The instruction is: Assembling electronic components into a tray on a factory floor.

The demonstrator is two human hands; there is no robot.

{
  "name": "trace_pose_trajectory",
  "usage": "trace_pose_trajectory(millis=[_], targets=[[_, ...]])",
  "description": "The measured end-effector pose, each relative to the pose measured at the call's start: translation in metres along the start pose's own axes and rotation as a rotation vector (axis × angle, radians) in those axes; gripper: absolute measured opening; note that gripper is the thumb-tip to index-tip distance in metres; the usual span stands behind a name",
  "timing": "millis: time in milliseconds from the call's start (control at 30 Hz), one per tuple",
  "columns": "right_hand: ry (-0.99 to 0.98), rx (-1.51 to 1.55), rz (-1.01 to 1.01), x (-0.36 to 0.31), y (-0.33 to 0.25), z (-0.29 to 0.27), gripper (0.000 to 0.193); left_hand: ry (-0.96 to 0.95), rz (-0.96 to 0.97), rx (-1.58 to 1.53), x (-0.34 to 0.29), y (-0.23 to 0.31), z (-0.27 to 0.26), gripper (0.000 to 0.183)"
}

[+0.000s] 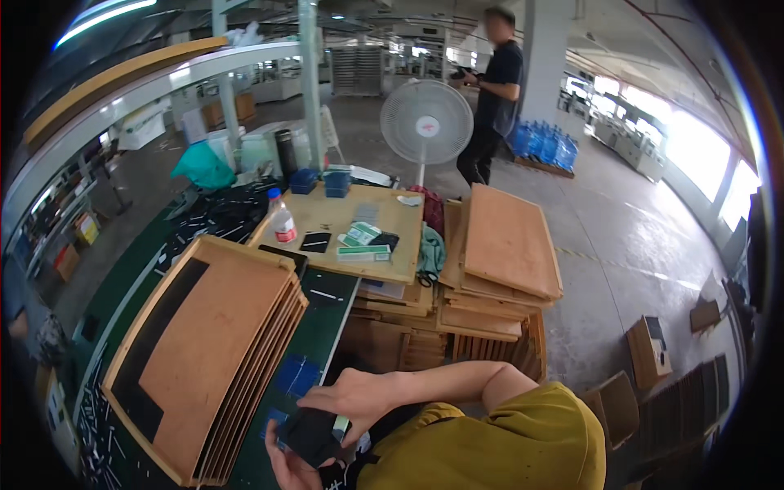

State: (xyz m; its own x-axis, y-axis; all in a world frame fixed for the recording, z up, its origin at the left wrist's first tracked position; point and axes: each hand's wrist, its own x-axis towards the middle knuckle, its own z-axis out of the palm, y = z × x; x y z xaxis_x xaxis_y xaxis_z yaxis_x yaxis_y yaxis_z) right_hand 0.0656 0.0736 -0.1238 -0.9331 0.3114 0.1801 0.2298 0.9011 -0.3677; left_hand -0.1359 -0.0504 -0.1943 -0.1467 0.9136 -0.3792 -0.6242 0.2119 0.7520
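Note:
Low in the view, close to my body, I hold a stack of thin black rectangular pieces (311,433) between both hands. My left hand (287,467) cups it from below and the left, its fingers curled around the edge. From above, my right hand (353,402) grips the stack's right side, the thumb pressed near a small white-and-green strip (340,425). Blue flat pieces (299,375) lie on the green bench (331,314) just beyond my hands. To the left stands a pile of wooden-framed trays (216,343), the top one bearing black pieces along its left edge.
A wooden board (343,212) holds a bottle (282,219), green-and-white boxes (364,252) and blue blocks (336,183). More wooden trays (513,241) are stacked right of it. Beyond are a fan (426,122), a standing person (496,90) and blue water jugs (544,145). Cartons (649,353) sit lower right.

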Motion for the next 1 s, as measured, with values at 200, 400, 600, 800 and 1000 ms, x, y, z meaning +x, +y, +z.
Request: trace_pose_trajectory(millis=[200,400,600,800,1000], targets=[[0.502,-0.071,0.136,0.008,0.009,-0.075,0.085,-0.096,0.353,-0.114,-0.006,0.004,-0.003,0.061],[1.258,-0.277,0.183,0.055,0.045,-0.153,0.076,-0.043,0.504,-0.1,-0.019,-0.001,0.022,0.04],[0.469,-0.165,-0.091,0.053,-0.003,-0.021,0.085,0.074,0.53,0.265,-0.032,0.009,0.049,0.027],[0.319,-0.165,-0.007,0.03,-0.011,0.016,0.082,0.203,0.432,0.507,-0.045,0.016,0.067,0.013],[0.34,-0.173,0.06,0.021,-0.003,0.015,0.082,0.223,0.535,0.574,-0.033,0.005,0.069,0.013]])
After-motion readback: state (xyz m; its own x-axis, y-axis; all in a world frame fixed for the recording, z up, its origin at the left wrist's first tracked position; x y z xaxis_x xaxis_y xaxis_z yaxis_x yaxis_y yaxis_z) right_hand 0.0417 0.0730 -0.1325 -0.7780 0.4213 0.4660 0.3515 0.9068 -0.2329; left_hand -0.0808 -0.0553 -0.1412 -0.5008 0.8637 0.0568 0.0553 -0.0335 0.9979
